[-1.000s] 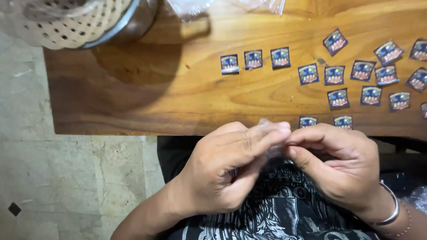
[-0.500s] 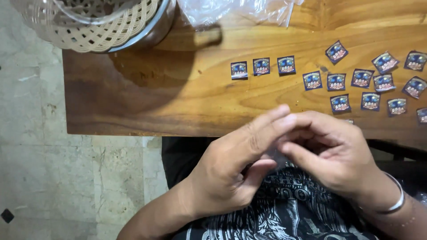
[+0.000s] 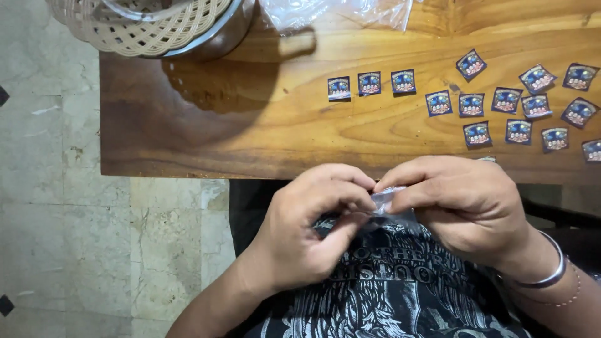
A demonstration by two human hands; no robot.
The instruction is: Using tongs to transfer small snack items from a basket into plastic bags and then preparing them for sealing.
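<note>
Clear crinkled plastic sleeve (image 3: pixel 389 201) sits pinched between your left hand (image 3: pixel 313 228) and right hand (image 3: pixel 466 203), fingertips of both clamped on it; small blue square cards (image 3: pixel 476 103) lie beyond on the wooden surface (image 3: pixel 250 125).

Bare wooden table (image 3: pixel 206 131) left of the small cards (image 3: pixel 476 100); wicker basket (image 3: pixel 141 25) blocks the far corner.

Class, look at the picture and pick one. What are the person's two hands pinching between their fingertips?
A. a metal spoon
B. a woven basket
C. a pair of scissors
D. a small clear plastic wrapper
D: the left hand and the right hand meet over a small clear plastic wrapper, held below the edge of the wooden table.
</note>
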